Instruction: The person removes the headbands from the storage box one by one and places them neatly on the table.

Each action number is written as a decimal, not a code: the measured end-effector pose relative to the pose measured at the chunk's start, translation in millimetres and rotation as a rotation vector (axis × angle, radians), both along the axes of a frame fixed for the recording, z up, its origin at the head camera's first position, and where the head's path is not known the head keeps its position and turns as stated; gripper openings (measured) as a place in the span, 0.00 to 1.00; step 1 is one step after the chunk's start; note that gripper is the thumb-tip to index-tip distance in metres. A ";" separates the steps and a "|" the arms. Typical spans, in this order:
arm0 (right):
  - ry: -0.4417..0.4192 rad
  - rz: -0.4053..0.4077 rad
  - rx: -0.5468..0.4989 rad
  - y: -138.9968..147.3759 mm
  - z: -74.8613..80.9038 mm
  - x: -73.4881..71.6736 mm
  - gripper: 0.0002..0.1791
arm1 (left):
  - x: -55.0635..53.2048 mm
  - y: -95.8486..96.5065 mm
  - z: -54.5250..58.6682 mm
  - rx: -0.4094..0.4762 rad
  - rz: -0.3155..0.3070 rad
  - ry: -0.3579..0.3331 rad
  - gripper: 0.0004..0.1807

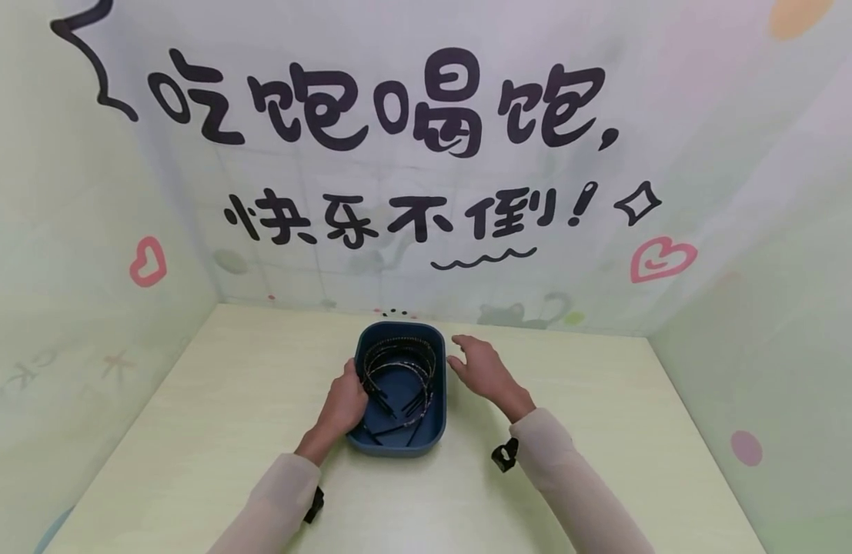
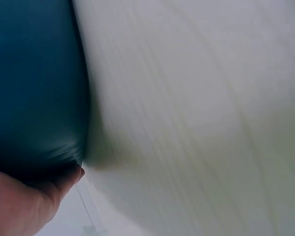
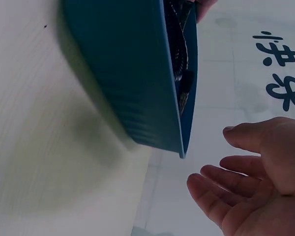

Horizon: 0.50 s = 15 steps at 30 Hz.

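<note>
A dark blue rectangular bin (image 1: 445, 400) with rounded corners stands upright on the table. Inside it lie several thin dark headbands (image 1: 401, 346), some with a beaded or patterned surface, their ends toward the near side. My left hand (image 1: 345, 400) grips the bin's left side. In the left wrist view, part of the left hand (image 2: 27, 201) lies against the outer wall; the other fingers are hidden. My right hand (image 1: 484, 369) is held just off the bin's right side, apart from it. Its fingers are loosely bent with nothing in them, as the right wrist view shows of this hand (image 3: 255, 172).
The pale wood-grain table (image 1: 245, 400) is enclosed by printed cloth walls at the back and both sides. Large black lettering (image 1: 412, 219) and a pink heart (image 1: 663, 260) mark the back wall (image 1: 412, 169). Black straps (image 1: 505, 454) are on both wrists.
</note>
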State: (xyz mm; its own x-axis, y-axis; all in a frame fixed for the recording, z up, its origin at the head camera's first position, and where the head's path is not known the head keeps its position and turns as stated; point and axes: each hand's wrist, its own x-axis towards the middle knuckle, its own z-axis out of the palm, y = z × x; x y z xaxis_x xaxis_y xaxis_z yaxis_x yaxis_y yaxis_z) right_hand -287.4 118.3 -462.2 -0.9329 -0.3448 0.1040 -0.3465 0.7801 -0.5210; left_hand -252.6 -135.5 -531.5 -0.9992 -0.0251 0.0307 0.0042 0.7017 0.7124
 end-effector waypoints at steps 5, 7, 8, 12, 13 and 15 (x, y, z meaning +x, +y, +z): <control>-0.082 0.037 -0.081 -21.3 2.4 2.7 0.24 | 0.8 0.9 -0.5 -0.003 0.007 0.007 0.25; -0.098 0.039 -0.082 -28.2 4.7 3.8 0.20 | 1.5 1.3 0.2 -0.003 0.011 0.011 0.24; -0.096 0.033 -0.072 -31.4 5.0 3.9 0.20 | 1.7 1.3 0.2 -0.001 0.011 0.014 0.24; -0.108 -0.001 -0.028 -42.1 6.5 4.5 0.21 | 1.3 0.9 -0.2 -0.003 0.016 0.028 0.23; -0.114 -0.012 -0.021 -44.4 6.6 4.8 0.23 | 1.1 0.8 -0.5 -0.006 0.015 0.033 0.23; -0.120 -0.023 -0.017 -47.6 6.9 4.9 0.25 | 0.7 0.3 -0.1 -0.007 0.016 0.037 0.23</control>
State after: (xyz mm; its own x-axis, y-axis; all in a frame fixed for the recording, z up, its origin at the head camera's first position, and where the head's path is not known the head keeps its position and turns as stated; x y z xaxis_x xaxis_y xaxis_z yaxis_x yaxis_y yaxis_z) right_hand -282.4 70.6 -455.3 -0.9466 -0.3223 -0.0030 -0.2631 0.7779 -0.5706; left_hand -251.9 -135.2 -531.6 -0.9969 -0.0406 0.0674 0.0191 0.7066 0.7073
